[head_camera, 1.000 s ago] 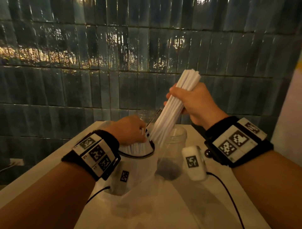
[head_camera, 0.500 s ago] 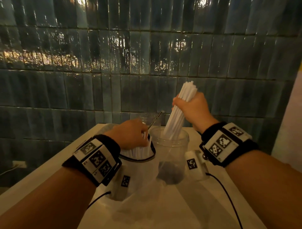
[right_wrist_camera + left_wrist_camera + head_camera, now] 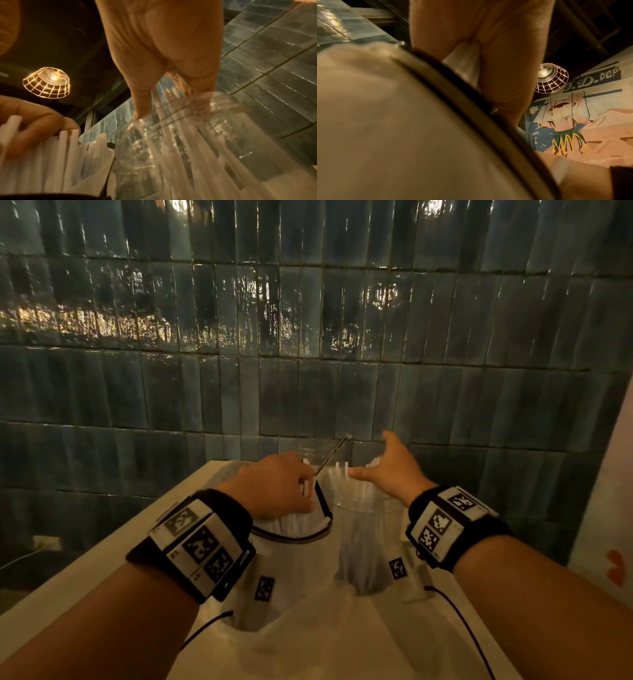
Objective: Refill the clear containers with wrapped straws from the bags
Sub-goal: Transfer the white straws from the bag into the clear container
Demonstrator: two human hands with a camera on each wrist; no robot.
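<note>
Right hand [image 3: 394, 474] is seen spread above the clear container [image 3: 368, 546], fingers straight, thumb out to the side, nothing gripped. A batch of wrapped straws [image 3: 342, 474] is stood inside that container (thin white paper-sleeved tubes, tips fanned loosely above the rim). Container is a round transparent plastic jar with a ribbed, threaded neck, well seen in the right wrist view [image 3: 197, 135].

Left hand [image 3: 277, 487] is curled into the mouth of the bag [image 3: 294, 563], fingers closed round a bunch of bagged straws [image 3: 294, 522]. Bag is translucent whitish film with a dark band round its opening; it is stood just left of the container, touching or nearly so (hard to tell through the film). A thin metal rod [image 3: 330, 457] is angled up behind the left hand; its lower end is hidden.

Both are set on a pale, smooth counter [image 3: 102, 556] against a wall of glossy dark blue-green tiles [image 3: 308, 354], narrow and vertical. A wire-cage lamp [image 3: 47, 82] is lit overhead.
</note>
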